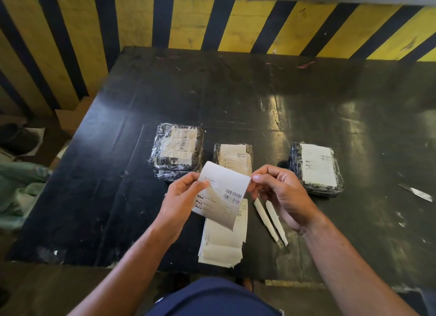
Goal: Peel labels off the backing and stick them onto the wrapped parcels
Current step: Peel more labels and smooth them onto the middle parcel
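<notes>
A white printed label [224,193] with barcodes is held up over the dark table. My left hand [181,198] grips its left edge. My right hand [280,193] pinches its top right corner between thumb and forefinger. Under it lies a stack of more labels [224,242] on the table. Three plastic-wrapped parcels sit beyond: the left parcel [177,150], the middle parcel [233,157], partly hidden by the held label, and the right parcel [316,169]. Each shows a paper label on top.
Two narrow white backing strips [271,219] lie just right of the stack. Another paper scrap [417,193] lies near the table's right side. A yellow and black striped wall [212,23] stands behind the table [118,198]. Cardboard and cloth lie on the floor at left.
</notes>
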